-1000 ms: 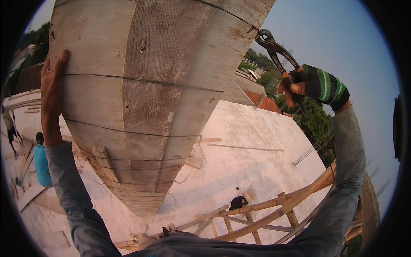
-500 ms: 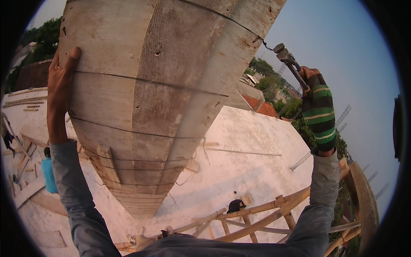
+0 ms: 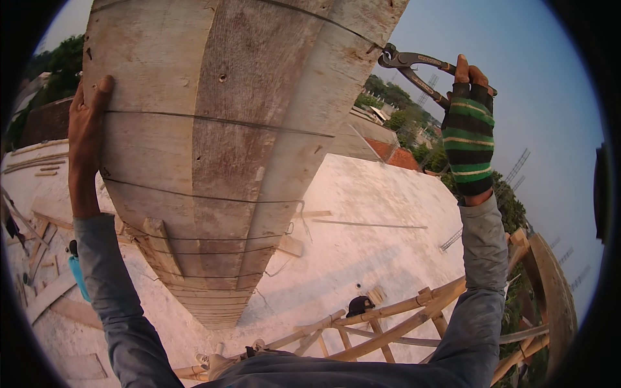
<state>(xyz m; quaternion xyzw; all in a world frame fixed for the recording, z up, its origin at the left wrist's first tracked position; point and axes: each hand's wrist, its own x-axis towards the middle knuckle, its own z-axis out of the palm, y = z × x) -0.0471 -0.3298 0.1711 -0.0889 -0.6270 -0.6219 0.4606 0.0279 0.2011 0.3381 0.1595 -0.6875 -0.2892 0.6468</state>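
A tall wooden formwork column (image 3: pixel 239 136) of several planks stands before me, bound round with tie wires (image 3: pixel 213 119). My left hand (image 3: pixel 88 129) is bare and grips the column's left edge, its thumb lying on the front face. My right hand (image 3: pixel 471 97), in a fingerless green, black and cream striped glove (image 3: pixel 469 145), holds steel pincers (image 3: pixel 414 64) by their spread handles. The pincers' jaws are at the twisted end of the upper wire, beside the column's right edge. Whether they bite the wire, I cannot tell.
Below lies a pale concrete slab (image 3: pixel 369 194) with loose boards (image 3: pixel 55 294) at the left and a person in blue (image 3: pixel 79 278) there. Bamboo scaffolding (image 3: pixel 401 307) runs close by my body, and a dark cap (image 3: pixel 359 305) shows beyond it. A timber post (image 3: pixel 550 291) stands right.
The pincers have turned to show their spread handles, and their jaws have moved left and up to the wire end. My right hand shifted slightly left and up. My left hand keeps its hold.
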